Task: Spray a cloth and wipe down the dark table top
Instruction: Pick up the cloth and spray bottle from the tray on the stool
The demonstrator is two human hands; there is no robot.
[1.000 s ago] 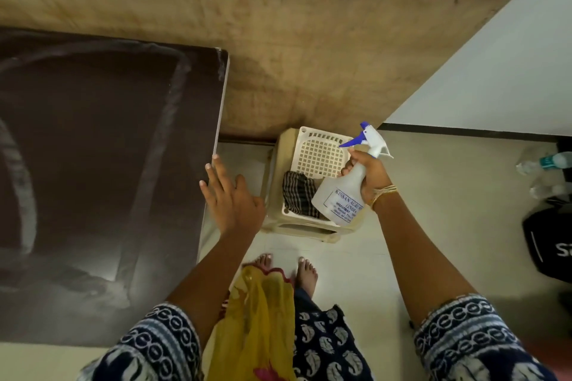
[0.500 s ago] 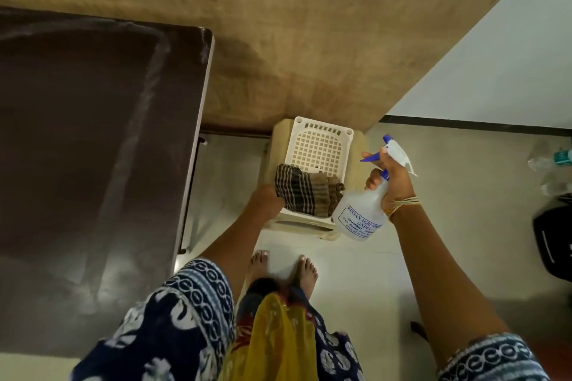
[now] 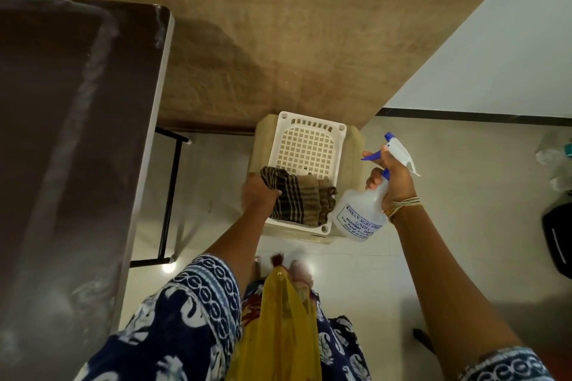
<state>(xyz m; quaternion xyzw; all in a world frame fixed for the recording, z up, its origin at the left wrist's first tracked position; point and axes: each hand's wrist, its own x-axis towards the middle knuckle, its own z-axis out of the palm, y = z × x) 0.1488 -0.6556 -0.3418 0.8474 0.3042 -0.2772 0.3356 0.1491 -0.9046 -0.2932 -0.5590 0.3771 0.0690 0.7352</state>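
Looking straight down here: the left hand (image 3: 258,192) is reaching down to a brown checked cloth (image 3: 301,199) and its fingers are curled into the near-left corner of it, bunching the fabric up a bit. The cloth looks like a thin woven cotton thing, dark stripes on tan, folded in soft layers, and it's lying across the near end of a white plastic basket (image 3: 309,145) with a square grid bottom and rounded corners — that basket sits on top of a beige plastic stool (image 3: 353,161) on the floor. The right hand (image 3: 394,182) is wrapped around the neck of a spray bottle (image 3: 360,213), held up in the air just right of the basket and tilted so the fat end points down toward the person. The bottle is translucent white plastic with blue print on the label, a white spray head and a blue trigger and nozzle tip; one finger sits out by the trigger. There's a thin yellowish bangle (image 3: 404,204) on that wrist. The dark table top (image 3: 77,133) runs down the whole left side, well apart from the stool — smooth, dark brown, kind of glossy with pale smeary streaks on it, a lighter edge band and black metal legs showing underneath. The floor (image 3: 448,164) is pale shiny tile, and the wall behind has a rough tan wood-look finish. Sleeves are navy with a white print, with a yellow scarf (image 3: 278,334) hanging down the middle.
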